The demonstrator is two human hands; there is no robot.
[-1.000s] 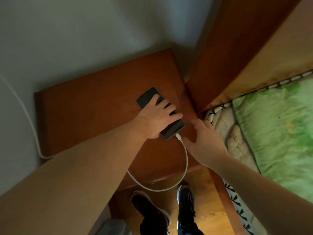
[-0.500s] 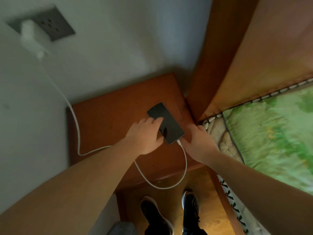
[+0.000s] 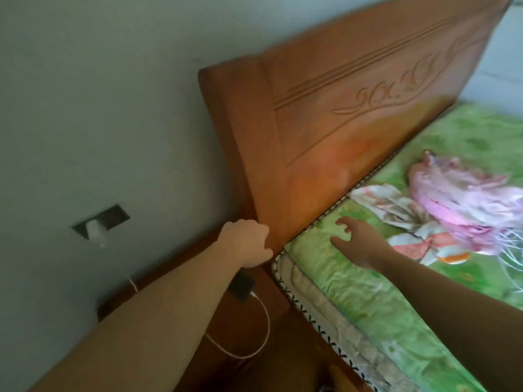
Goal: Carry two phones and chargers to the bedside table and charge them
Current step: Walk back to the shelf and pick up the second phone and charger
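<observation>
While left hand (image 3: 249, 241) curls loosely, right hand (image 3: 356, 239) splays (over bedspread (image 3: 368, 301)).

Black phone (image 3: 241, 284), white cable (image 3: 261, 332), orange-brown carved headboard (image 3: 339, 114), green mottled bedspread (image 3: 382, 292), pink cloth (image 3: 464, 205)

Both arms stretched forward. Left hand (image 3: 245, 242) back up, fingers loosely curled under, nothing held. Right hand (image 3: 357, 241) palm down, fingers spread apart.

Your view is dim and smeared by motion blur — a warm orange glow sits on the headboard (image 3: 325, 131), the bedside table (image 3: 246, 326) lies in shadow, and straight edges bow near the borders.
</observation>
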